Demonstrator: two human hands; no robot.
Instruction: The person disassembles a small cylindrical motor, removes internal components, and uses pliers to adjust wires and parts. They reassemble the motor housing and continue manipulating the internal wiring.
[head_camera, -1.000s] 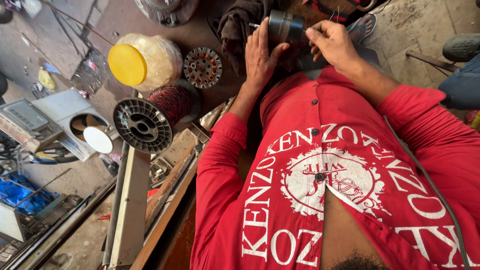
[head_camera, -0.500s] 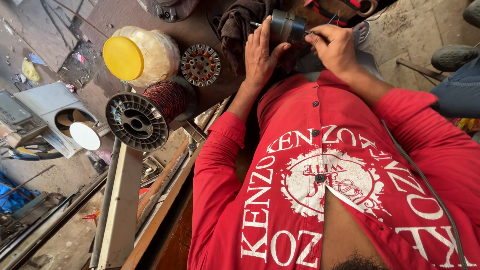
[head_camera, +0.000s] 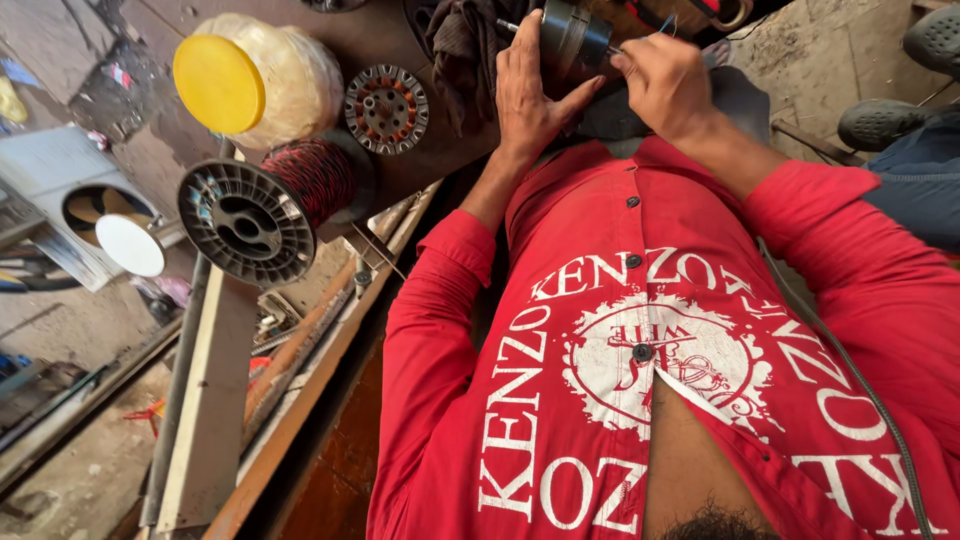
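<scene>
Since earlier our view shifted; our left hand (head_camera: 528, 88) grips the motor core (head_camera: 572, 38), right hand (head_camera: 662, 80) pinches a wire over the brown workbench (head_camera: 400, 170), dusty floor (head_camera: 60, 470) below.

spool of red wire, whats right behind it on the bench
Behind the spool of red wire sit a clear jar with a yellow lid and a round metal rotor core. The spool's grey flange hides the bench surface directly under it.

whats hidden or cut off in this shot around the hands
Head view:
- metal cylinder: top cut by the frame edge, near side hidden by the left hand.
- thin tool in the right hand: tip too small to identify.
- dark cloth: cut off at the frame's top.
</scene>
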